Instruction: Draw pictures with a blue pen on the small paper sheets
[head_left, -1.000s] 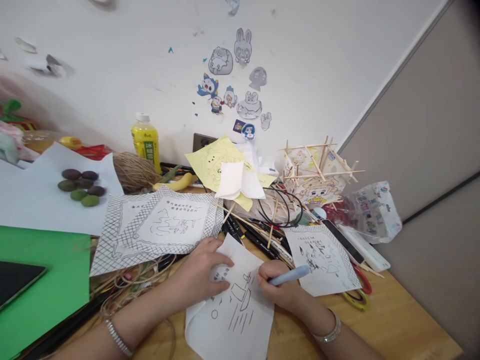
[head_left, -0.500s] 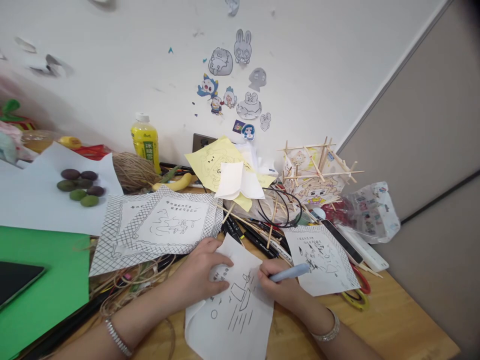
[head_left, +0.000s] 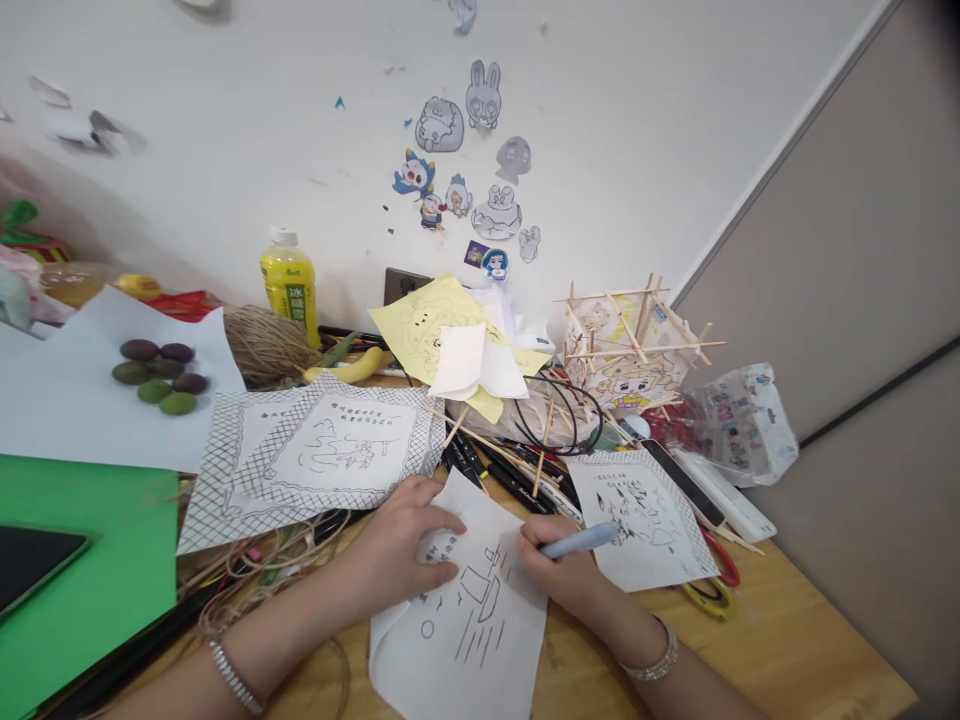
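Observation:
A white sheet of paper [head_left: 435, 660] lies on the wooden table in front of me, with a boat-like line drawing, a small circle, slanted strokes and some handwriting. My left hand [head_left: 401, 545] rests on its upper left part, thumb and fingers apart, pressing it flat. In my right hand [head_left: 559, 565] is a light blue pen [head_left: 581, 540], gripped over the sheet's right side; its tip is hidden behind my fingers. Two sheets with crosshatched borders [head_left: 352, 450] lie beyond my left hand. Another bordered drawing [head_left: 637, 515] is to the right of my right hand.
Pens and markers [head_left: 517, 480] and thin wooden sticks crowd the table behind the paper. A yellow bottle [head_left: 290, 285] stands by the wall. A stick structure [head_left: 634, 345], scissors [head_left: 709, 598] and a plastic bag [head_left: 750, 425] are right. Green and purple oval fruits [head_left: 154, 372] lie left.
My right hand and the pen have shifted very slightly at the sheet's right side. My left hand stays in place on the paper.

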